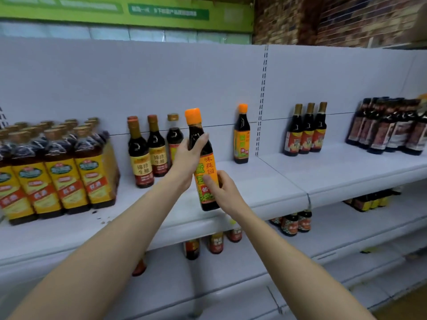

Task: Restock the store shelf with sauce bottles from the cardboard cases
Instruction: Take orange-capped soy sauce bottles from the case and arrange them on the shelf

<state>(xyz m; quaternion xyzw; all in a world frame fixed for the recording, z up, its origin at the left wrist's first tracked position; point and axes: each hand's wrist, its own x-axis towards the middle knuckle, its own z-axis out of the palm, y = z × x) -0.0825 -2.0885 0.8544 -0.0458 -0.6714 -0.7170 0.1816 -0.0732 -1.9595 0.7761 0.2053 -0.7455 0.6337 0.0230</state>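
On the white upper shelf (288, 181), at the far left, a shrink-wrapped pack of yellow-labelled bottles (57, 172) stands near the front edge, upright, caps gold. Just right of it stand two dark bottles with yellow-and-red labels (147, 155), brown-capped, one slightly behind the other, with a third cap showing behind the nearer one. A gold-capped bottle (173, 137) stands beside them, its lower part hidden by the left hand.

The left hand (188, 155) is closed around the shoulder of the sauce bottle (203, 162), fingers wrapped round its far side just below the neck. The bottle has an orange cap, dark contents and an orange label with green at its foot. It is held nearly upright, tilted slightly with the base toward the right. Its base appears just above the front lip of the shelf; contact cannot be confirmed. The right hand (221, 188) grips the lower label, thumb across the front face.

To the right, a matching orange-capped bottle (241, 135) stands alone and upright against the back panel, beside the slotted upright (262, 100). Beyond the upright, three gold-capped bottles (306, 130) stand in a touching row. At the far right a blurred group of dark bottles with pale labels (390, 128) stands closely packed.

On the lower shelf (346, 227), small bottles (291, 224) are partly visible under the upper shelf's edge.
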